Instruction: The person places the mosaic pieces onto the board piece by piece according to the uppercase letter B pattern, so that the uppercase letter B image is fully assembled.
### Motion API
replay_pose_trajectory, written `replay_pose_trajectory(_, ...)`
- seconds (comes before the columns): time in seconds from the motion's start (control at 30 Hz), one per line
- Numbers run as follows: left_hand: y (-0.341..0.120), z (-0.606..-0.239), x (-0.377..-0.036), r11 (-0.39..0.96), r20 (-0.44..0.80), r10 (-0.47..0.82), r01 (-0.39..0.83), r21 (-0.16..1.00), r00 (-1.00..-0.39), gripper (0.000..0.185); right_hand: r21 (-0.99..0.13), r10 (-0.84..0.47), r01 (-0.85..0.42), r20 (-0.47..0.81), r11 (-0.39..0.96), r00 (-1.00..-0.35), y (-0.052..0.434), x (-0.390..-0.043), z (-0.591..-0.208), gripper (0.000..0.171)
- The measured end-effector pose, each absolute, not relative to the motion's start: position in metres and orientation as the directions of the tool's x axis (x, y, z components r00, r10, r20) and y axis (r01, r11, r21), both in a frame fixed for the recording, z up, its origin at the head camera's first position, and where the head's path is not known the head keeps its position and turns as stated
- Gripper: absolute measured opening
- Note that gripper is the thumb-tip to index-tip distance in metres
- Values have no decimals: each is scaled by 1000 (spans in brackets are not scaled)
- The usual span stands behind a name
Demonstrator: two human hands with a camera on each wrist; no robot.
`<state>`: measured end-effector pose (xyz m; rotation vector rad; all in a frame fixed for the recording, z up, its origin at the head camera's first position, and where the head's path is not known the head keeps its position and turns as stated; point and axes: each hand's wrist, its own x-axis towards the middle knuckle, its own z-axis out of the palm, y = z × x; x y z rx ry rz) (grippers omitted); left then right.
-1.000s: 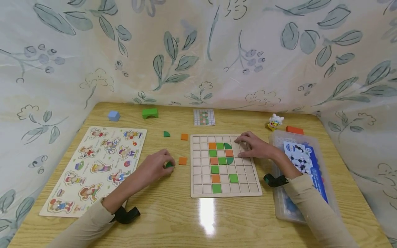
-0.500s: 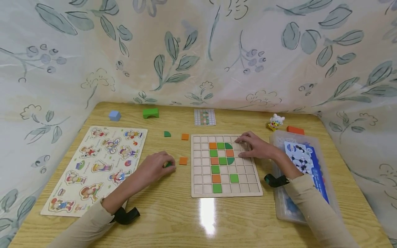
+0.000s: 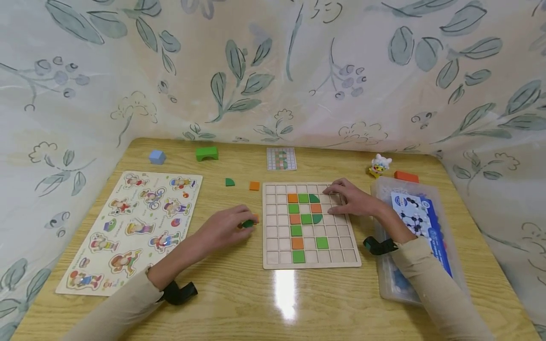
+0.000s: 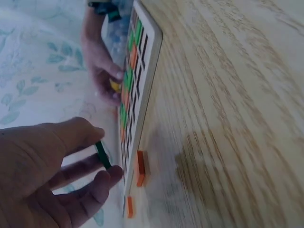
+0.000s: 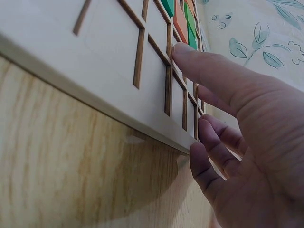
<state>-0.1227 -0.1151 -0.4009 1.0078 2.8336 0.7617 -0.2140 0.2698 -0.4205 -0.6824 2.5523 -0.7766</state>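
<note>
Head view looks down over the whole table; both wrist views skim close along the grid board [image 3: 311,225].

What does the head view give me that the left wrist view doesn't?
Only the head view shows the character puzzle, the pattern card, the plastic bin and the whole table. Only the left wrist view shows the green piece edge-on, pinched between thumb and fingers. Both show the left hand, the right hand resting on the grid board, and a loose orange tile.
</note>
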Motion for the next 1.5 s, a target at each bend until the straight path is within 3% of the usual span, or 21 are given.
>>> replay_pose_trajectory(0.13,-101,-401,-127,628,130,658,636,450,-742,26,-599,-550,-334,-218,728,-806,270,-214,-419,53)
replay_pose_trajectory(0.33,-66,-395,-134,521,165,770,757,394,-616,22,-598,-546,-327,-226,732,-807,272,-215,-419,52)
replay_pose_trajectory(0.57,-8,-390,-139,472,41,839,764,440,-542,21,-599,-550,-334,-219,728,-806,272,-214,-419,51)
replay_pose_trajectory(0.87,37,-398,-139,509,-21,837,764,396,-547,22,-594,-558,-353,-200,723,-806,269,-212,-417,51)
replay_pose_trajectory(1.5,39,-416,-148,513,33,828,780,358,-560,19,-595,-561,-356,-199,721,-804,269,-214,-420,51)
